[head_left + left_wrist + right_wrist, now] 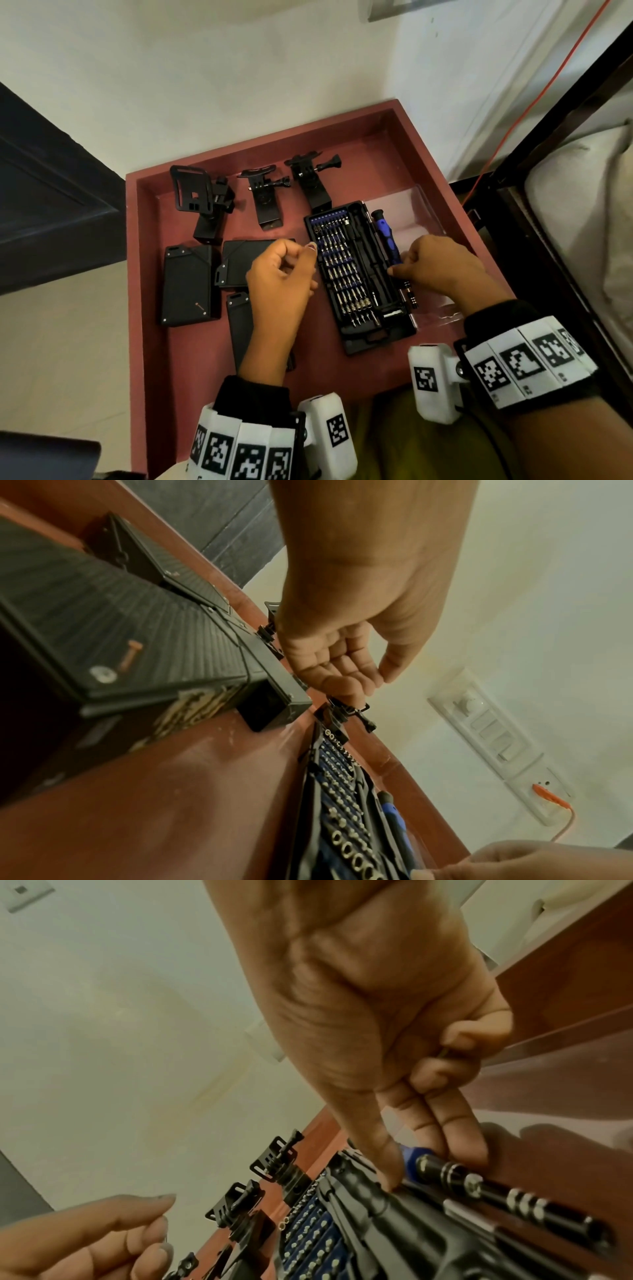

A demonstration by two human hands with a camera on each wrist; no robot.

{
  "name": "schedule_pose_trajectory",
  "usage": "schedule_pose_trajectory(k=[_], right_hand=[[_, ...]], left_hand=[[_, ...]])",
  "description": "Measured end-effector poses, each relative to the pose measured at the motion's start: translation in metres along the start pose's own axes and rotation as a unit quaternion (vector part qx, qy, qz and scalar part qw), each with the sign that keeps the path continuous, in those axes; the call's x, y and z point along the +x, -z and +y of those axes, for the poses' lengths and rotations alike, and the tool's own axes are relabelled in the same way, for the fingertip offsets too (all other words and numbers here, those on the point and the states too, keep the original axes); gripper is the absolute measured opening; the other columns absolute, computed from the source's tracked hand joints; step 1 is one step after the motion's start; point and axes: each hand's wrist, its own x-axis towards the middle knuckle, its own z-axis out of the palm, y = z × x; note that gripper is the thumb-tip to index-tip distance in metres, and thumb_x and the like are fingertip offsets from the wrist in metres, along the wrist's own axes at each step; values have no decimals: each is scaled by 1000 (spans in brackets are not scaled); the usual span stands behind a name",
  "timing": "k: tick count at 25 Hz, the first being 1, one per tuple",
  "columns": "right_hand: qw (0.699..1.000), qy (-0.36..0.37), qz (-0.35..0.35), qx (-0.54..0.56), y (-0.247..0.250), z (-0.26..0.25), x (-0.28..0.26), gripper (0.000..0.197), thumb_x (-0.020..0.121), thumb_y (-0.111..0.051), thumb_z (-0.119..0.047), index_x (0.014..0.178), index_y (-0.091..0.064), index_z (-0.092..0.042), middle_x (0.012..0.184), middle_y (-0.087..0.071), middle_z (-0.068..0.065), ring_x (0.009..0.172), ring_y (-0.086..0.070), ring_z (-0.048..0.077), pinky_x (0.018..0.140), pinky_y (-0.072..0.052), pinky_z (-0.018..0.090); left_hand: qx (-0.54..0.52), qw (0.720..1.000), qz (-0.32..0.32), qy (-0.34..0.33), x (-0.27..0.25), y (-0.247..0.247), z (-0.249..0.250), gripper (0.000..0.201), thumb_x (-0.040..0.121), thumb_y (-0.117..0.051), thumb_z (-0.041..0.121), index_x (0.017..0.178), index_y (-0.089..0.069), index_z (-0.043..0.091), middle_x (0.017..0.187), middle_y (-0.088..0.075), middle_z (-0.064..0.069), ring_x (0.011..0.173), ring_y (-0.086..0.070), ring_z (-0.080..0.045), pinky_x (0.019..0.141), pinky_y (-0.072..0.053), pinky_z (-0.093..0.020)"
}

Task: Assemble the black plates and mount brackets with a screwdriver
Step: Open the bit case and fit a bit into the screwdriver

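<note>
The screwdriver (388,240), blue-handled with a black shaft, lies along the right edge of the open bit case (359,274) inside the red tray (144,274). The right hand (435,263) pinches it near the lower end of the handle, thumb on one side and two fingers on the other; the remaining fingers curl into the palm. It appears to be at the point of lifting the tool from the case.

The left hand (281,277) hovers above the tray with fingers loosely curled and thumb close to the forefinger. Whether it holds a small part, such as a bit or screw, cannot be told.

Three black plates (188,284) lie flat in the left half of the tray. Three mount brackets (263,195) stand in a row along the far side, well apart from the plates. None of the brackets appears joined to a plate, so the assembly judged from this layout has not begun; bit selection, alignment and screwing all remain.

The head view alone shows the full layout and part count. The right wrist view shows the finger placement on the screwdriver collar (441,1168), which the head view hides under the knuckles. The left wrist view shows a loose screw (130,654) lying on a plate surface and the curled left fingers (342,666), with nothing visible in the palm.
</note>
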Motion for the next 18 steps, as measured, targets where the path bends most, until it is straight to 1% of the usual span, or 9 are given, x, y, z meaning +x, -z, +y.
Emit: schedule_pose_trajectory(k=[1,3,6,8,10,12,15,17,18], right_hand=[[1000,5,-11,-3,0,0,0,37,83,-67,-46,72,-52,-13,111,-64,7,95,-61,29,82,-52,38],[1000,1,-23,-1,2,-1,-1,40,84,-68,-42,64,-45,-16,101,-63,7,88,-60,28,78,-50,35],[999,14,-6,32,4,1,-2,33,86,-68,-32,64,-52,-13,84,-62,9,78,-58,28,70,-47,34],[990,53,46,118,7,1,-3,22,86,-65,-26,70,-59,-11,72,-63,4,71,-60,21,66,-49,31],[950,106,80,281,10,-8,-9,15,89,-60,-18,77,-62,-8,58,-58,-3,51,-52,4,52,-41,21],[890,169,33,422,10,-21,-16,12,91,-59,-12,85,-64,-3,57,-58,-1,46,-46,4,51,-35,14],[854,257,-79,446,1,-38,-23,7,88,-62,-10,90,-66,-6,60,-56,-1,56,-47,13,56,-35,17],[848,281,-121,433,-4,-42,-24,6,83,-67,-12,89,-69,-12,60,-55,-1,56,-47,6,57,-37,13],[845,284,-130,434,-4,-43,-24,8,79,-70,-16,88,-70,-16,62,-54,2,57,-46,5,58,-37,13]], left_hand=[[-17,1000,15,0,1,0,0,26,92,-61,12,66,-57,11,60,-57,-5,44,-52,-6,45,-43,-18],[-40,999,29,4,1,0,0,27,92,-60,12,66,-57,12,59,-56,-3,45,-51,-5,46,-42,-17],[-50,999,14,15,0,-1,1,26,92,-59,9,67,-57,11,62,-58,-3,44,-48,-3,45,-38,-14],[-51,998,-4,22,-1,-3,3,20,92,-60,8,72,-59,13,66,-60,-3,45,-48,-3,44,-38,-13],[-60,998,-26,21,-2,-3,5,9,91,-61,9,87,-60,18,76,-63,0,51,-53,-4,46,-42,-16],[-90,994,-51,39,-3,-3,9,18,91,-62,15,107,-56,19,91,-66,2,62,-58,-7,49,-48,-19],[-176,978,-70,88,-4,-3,16,47,84,-52,42,121,-53,13,106,-67,-10,69,-61,-11,50,-51,-22],[-217,972,-19,86,-2,0,17,57,81,-41,54,116,-55,11,95,-70,-12,62,-61,-11,47,-48,-22],[-230,970,17,70,-1,3,17,51,87,-39,51,111,-57,10,85,-70,-9,57,-60,-12,45,-47,-21]])
